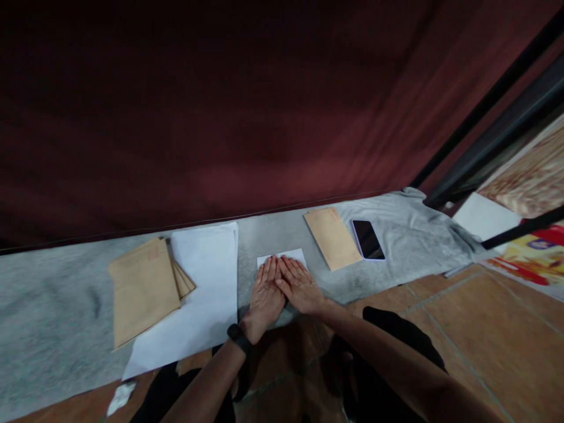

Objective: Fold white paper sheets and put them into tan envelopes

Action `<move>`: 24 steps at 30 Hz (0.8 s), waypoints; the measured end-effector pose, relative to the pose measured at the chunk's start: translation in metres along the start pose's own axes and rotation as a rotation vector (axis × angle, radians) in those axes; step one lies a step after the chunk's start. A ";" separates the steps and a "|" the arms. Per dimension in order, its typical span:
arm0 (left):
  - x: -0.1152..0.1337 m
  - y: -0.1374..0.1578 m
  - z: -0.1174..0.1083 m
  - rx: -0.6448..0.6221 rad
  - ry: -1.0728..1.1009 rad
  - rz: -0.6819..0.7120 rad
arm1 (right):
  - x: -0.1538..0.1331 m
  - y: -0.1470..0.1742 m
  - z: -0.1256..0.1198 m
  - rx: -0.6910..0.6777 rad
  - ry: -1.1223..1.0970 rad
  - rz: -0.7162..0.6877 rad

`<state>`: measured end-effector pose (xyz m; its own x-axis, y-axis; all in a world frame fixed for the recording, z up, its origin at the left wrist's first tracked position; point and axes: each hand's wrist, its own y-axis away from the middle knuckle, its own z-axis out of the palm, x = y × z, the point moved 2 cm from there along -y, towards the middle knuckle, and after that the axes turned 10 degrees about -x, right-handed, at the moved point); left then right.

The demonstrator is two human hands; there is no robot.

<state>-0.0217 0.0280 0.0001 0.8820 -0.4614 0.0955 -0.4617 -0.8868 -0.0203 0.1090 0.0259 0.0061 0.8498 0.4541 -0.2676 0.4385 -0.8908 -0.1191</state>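
Observation:
Both palms lie flat, side by side, on a small white piece of paper (294, 254) on the grey cloth. My left hand (268, 294), with a dark band at the wrist, has its fingers stretched out over the paper's left half. My right hand (300, 289) covers the other half, its thumb reaching across to the left hand. Only the paper's far edge and corners show; whether it is folded I cannot tell. To the right lies a single brown envelope (332, 238). Several more brown envelopes (143, 288) are stacked on the left, partly over large white sheets (205, 282).
A phone (368, 239) with a dark screen lies right of the single envelope. The grey cloth (57, 311) covers a long narrow surface. Behind it hangs a dark red curtain (264, 117). Crumpled white paper (120, 398) lies on the tiled floor (493, 341). Dark bars (497, 123) stand at right.

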 end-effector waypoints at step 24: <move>-0.033 0.017 -0.026 0.043 0.015 -0.253 | 0.036 0.006 0.005 -0.012 0.161 0.138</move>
<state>-0.0607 0.0286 0.0230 0.9673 -0.2246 0.1182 -0.2219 -0.9744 -0.0361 0.1405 0.0369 -0.0085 0.9374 0.3254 -0.1240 0.3173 -0.9449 -0.0804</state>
